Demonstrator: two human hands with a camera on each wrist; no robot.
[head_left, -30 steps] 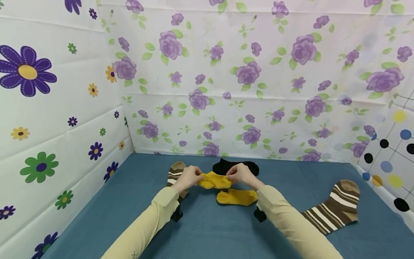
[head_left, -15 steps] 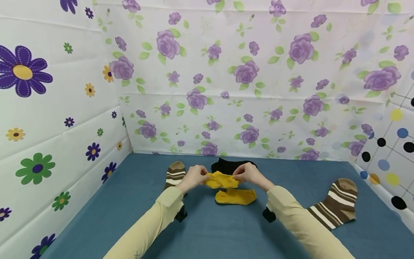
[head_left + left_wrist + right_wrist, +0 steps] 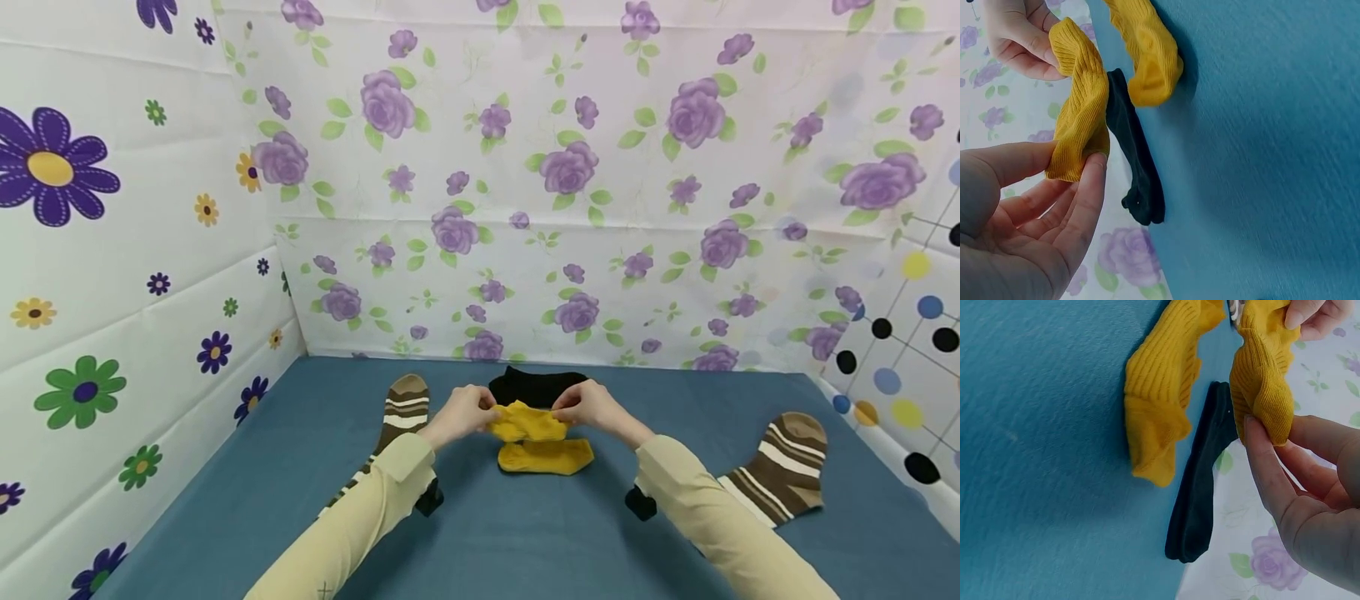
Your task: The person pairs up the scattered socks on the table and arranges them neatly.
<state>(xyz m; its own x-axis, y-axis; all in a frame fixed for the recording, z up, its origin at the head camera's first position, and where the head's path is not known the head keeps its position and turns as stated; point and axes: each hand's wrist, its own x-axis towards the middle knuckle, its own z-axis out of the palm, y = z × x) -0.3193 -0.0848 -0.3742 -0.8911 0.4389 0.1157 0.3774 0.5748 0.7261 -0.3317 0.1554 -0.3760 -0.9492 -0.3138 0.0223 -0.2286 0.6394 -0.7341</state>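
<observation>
Both hands hold one yellow ribbed sock (image 3: 527, 422) stretched between them above the table. My left hand (image 3: 462, 412) pinches its left end between thumb and fingers, as the left wrist view shows close up. At the other end my right hand (image 3: 596, 410) pinches it the same way. A second yellow sock (image 3: 546, 457) lies flat on the blue cloth, nearer to me than the held one. Just behind the held sock lie black socks (image 3: 528, 385), partly covered by it and by the right hand in the head view.
A brown-and-white striped sock (image 3: 406, 408) lies at the left, partly behind the left sleeve. Another striped sock (image 3: 789, 467) lies at the right, its cuff end behind the right sleeve. Flowered sheets (image 3: 480, 167) wall the blue table (image 3: 480, 533) at the back and left.
Both hands have moved to the right with the yellow sock still held between them. It now hangs just behind the second yellow sock. The socks on the table have not moved.
</observation>
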